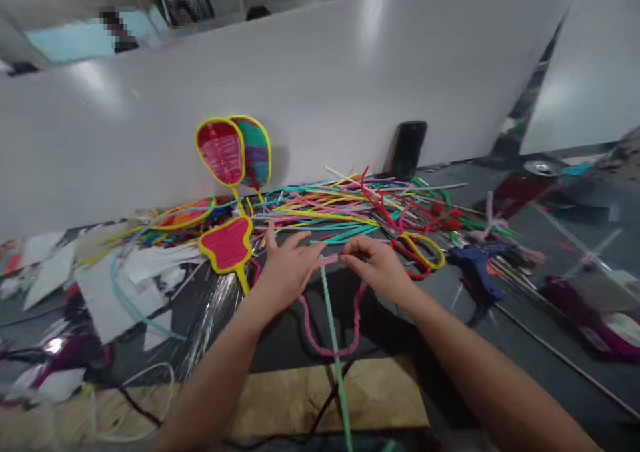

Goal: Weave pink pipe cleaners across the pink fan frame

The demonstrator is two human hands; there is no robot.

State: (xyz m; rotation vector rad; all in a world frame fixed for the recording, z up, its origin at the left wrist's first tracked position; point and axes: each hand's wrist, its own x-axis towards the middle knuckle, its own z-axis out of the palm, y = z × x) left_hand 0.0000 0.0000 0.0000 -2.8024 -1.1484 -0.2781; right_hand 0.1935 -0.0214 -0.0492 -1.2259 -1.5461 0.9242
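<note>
A pink pipe cleaner [315, 347] hangs in a U-shaped loop below my hands. My left hand [284, 267] pinches its upper part between thumb and forefinger, the other fingers spread. Opposite it, the fingertips of my right hand [376, 265] are closed on the same pink strand, a short stretch showing between the hands. A mint-green pipe cleaner [330, 315] runs lengthwise from that stretch down through the loop, crossing its bottom. How the two are joined at the top is too blurred to tell.
Beyond my hands lies a heap of coloured pipe cleaners [320, 205]. Yellow-rimmed fan shapes [227, 242] stand at left, some leaning on the white panel [320, 85]. A phone [407, 149] leans there too. Scissors [425, 251] and a blue glue gun [477, 272] lie right.
</note>
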